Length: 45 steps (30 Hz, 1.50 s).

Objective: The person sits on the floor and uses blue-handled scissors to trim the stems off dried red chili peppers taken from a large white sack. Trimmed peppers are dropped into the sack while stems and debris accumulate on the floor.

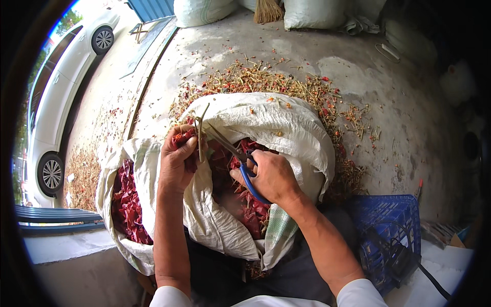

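Observation:
Dried red chillies (183, 137) with long pale stems (199, 138) are gripped in my left hand (176, 156), upright over the sacks. My right hand (268, 176) is closed on blue-handled scissors (245, 179), whose blades point up-left at those stems. Beneath my hands, a white woven sack (271, 117) with a rolled rim holds dark red dried chillies (253, 215). A second white sack (143, 250) at the left holds brighter red chilli pieces (123, 194).
Stalk trimmings (245, 74) lie scattered on the concrete floor (307, 51). A blue plastic crate (383, 210) with a black cord stands at right. A white car (71, 61) is parked at left. Full white sacks (312, 13) and a straw broom (267, 11) line the back.

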Motion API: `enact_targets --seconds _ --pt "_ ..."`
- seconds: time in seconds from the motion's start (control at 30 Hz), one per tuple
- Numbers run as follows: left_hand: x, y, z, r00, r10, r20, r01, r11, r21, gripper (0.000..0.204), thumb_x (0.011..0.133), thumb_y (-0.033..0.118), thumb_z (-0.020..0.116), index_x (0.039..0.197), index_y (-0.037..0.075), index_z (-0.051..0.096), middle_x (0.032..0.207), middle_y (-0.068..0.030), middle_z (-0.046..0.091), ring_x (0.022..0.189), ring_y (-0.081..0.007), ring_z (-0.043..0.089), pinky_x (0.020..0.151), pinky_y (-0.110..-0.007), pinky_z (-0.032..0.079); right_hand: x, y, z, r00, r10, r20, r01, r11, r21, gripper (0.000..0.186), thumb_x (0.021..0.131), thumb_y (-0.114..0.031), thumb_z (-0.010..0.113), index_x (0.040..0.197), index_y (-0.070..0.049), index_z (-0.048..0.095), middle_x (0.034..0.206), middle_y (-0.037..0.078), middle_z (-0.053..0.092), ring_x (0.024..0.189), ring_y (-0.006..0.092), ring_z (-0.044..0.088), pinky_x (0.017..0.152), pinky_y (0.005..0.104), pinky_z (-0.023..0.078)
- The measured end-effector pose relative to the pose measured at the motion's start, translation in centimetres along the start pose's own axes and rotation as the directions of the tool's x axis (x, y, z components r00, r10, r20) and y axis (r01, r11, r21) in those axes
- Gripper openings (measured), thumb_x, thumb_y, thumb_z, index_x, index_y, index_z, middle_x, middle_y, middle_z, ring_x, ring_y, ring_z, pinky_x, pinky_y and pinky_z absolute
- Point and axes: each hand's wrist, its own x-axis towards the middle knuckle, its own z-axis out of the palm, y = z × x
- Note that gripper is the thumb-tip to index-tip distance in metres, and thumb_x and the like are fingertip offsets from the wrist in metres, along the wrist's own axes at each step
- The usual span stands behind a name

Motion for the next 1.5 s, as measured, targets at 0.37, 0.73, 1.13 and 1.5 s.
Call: enact_targets --seconds 0.37,0.73,1.13,1.5 --pt "-0.6 -0.1 1.5 0.990 -0.115 0.078 0.083 0.941 0.329 0.029 0.082 0.004 0.075 0.106 0.007 0.058 0.081 0.0002 0.062 0.057 -0.0063 0.052 0.048 -0.020 0.038 -0.6 -0.2 0.9 0.997 0.002 -0.073 -0.009 0.996 -0.084 0.049 0.078 -0.046 0.078 0.078 -0.001 0.057 0.064 0.018 0.062 0.060 0.0373 0.064 0.057 0.0448 0.050" --pt "-1.0 -0.8 2.9 0.995 0.058 -0.082 -0.030 0.952 0.306 0.014 0.086 -0.004 0.065 0.096 0.005 0.061 0.077 -0.0006 0.060 0.056 -0.0067 0.051 0.048 -0.020 0.035 -1.0 -1.1 0.9 0.937 0.009 0.349 -0.238 0.748 0.620 0.055 0.089 -0.051 0.068 0.065 -0.004 0.051 0.055 0.008 0.049 0.051 0.0206 0.053 0.051 0.0348 0.043" --pt "0.4 -2.4 0.6 0.997 -0.059 -0.042 0.070 0.943 0.324 0.027 0.081 0.001 0.073 0.105 0.007 0.063 0.085 0.0018 0.063 0.073 -0.0056 0.056 0.065 -0.019 0.043 1.2 2.0 -1.6 0.972 0.156 0.178 -0.139 -0.231 0.963 0.057 0.092 -0.061 0.056 0.097 -0.005 0.062 0.077 0.003 0.058 0.066 0.0157 0.054 0.065 0.0330 0.048" --pt "2.6 -4.3 1.1 0.990 -0.141 0.019 0.131 0.953 0.275 0.027 0.081 -0.002 0.068 0.105 0.007 0.058 0.085 -0.0035 0.065 0.071 -0.0118 0.063 0.057 -0.021 0.048 1.4 1.2 -2.4 0.955 0.274 0.115 -0.155 0.128 0.980 0.047 0.091 -0.052 0.065 0.087 -0.006 0.058 0.069 0.000 0.055 0.058 0.0097 0.053 0.053 0.0255 0.046"
